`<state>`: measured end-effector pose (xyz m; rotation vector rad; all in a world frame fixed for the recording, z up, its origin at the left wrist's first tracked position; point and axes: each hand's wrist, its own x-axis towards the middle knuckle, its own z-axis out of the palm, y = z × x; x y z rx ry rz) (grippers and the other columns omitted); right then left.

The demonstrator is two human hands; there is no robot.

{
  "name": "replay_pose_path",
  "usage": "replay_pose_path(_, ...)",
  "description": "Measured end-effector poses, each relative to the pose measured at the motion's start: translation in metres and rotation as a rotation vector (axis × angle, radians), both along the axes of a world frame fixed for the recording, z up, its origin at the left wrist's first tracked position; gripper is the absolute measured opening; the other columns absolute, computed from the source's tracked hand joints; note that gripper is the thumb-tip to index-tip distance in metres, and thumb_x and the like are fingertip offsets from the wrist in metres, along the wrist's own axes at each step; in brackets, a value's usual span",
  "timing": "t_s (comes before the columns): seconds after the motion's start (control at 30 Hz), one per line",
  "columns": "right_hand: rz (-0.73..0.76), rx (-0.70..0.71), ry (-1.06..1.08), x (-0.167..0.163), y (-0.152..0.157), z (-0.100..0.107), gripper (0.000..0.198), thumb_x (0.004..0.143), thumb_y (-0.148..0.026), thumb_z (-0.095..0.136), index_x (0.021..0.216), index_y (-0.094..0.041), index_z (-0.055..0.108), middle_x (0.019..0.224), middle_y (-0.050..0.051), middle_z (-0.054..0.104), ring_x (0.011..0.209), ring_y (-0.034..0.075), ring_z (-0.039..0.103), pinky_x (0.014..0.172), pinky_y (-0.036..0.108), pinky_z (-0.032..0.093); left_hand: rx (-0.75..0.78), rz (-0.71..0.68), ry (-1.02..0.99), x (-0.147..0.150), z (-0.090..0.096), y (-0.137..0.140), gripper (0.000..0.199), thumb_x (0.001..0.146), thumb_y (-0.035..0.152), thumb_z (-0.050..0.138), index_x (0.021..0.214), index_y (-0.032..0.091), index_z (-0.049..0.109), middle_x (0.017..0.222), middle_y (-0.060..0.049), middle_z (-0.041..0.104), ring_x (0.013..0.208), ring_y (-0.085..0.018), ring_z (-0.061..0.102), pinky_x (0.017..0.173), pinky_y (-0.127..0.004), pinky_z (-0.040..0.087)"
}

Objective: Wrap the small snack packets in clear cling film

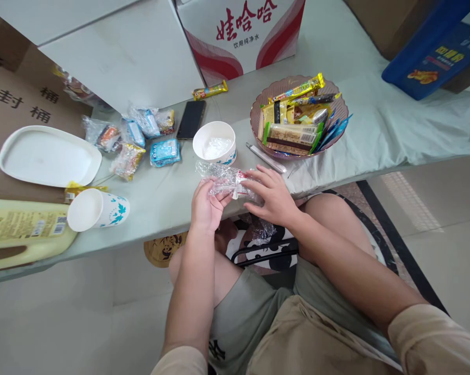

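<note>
My left hand (208, 204) is closed on a crinkled clear plastic bag (221, 178) with a bit of red and white print, held over the table's front edge. My right hand (269, 194) lies at the bag's right end, palm down, its fingers spread and touching the plastic. Just behind the bag stands a paper cup (214, 133) with clear plastic inside. A white pen-like tool (266, 158) lies close behind my right hand. To the right is a pink glass bowl (258, 136) filled with wrapped snacks (293, 136).
A black phone (191, 120), several wrapped packets (127, 160) and a blue packet (165, 152) lie left of the cup. Farther left are a white tray (51, 156), a tipped paper cup (98, 209) and a yellow jug (27, 234). Boxes (242, 39) and a blue container (422, 57) stand behind.
</note>
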<state>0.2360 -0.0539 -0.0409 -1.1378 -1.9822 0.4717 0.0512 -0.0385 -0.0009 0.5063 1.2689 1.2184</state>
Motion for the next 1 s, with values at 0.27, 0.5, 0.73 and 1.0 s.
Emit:
replay_pose_path(0.27,-0.207,-0.062,0.200,0.014,0.003,0.005,0.012,0.086,-0.014,0.052,0.085,-0.023,0.060,0.091,0.006,0.065,0.088,0.022,0.063,0.082,0.038,0.053,0.072,0.171,0.285,-0.029,-0.015,0.007,0.026,0.070,0.034,0.062,0.090,0.025,0.049,0.086,0.001,0.064,0.064,-0.011,0.062,0.064,-0.025,0.055)
replay_pose_path(0.5,-0.258,-0.002,0.036,0.016,-0.004,0.005,0.045,0.078,-0.008,0.048,0.117,-0.022,0.065,0.125,0.012,0.065,0.122,0.030,0.056,0.102,0.048,0.044,0.419,0.052,0.867,-0.055,-0.023,0.009,0.051,0.072,0.019,0.062,0.123,0.027,0.059,0.131,-0.008,0.057,0.121,-0.023,0.059,0.109,-0.038,0.045)
replay_pose_path(0.73,-0.226,0.000,-0.052,0.011,-0.008,0.009,0.013,0.092,-0.026,0.056,0.093,-0.025,0.070,0.088,0.007,0.068,0.104,0.028,0.060,0.098,0.049,0.040,0.367,-0.075,1.035,-0.045,-0.021,0.010,0.009,0.071,0.024,0.073,0.080,0.022,0.070,0.123,-0.009,0.057,0.122,-0.026,0.056,0.108,-0.038,0.044)
replay_pose_path(1.0,0.273,0.119,-0.144,-0.006,-0.033,0.007,0.019,0.096,-0.022,0.051,0.098,-0.025,0.069,0.093,0.002,0.074,0.075,0.015,0.065,0.064,0.029,0.044,0.034,-0.194,1.078,-0.041,0.006,-0.010,0.045,0.087,0.046,0.059,0.051,0.022,0.050,0.049,0.002,0.044,0.054,-0.015,0.044,0.061,-0.028,0.039)
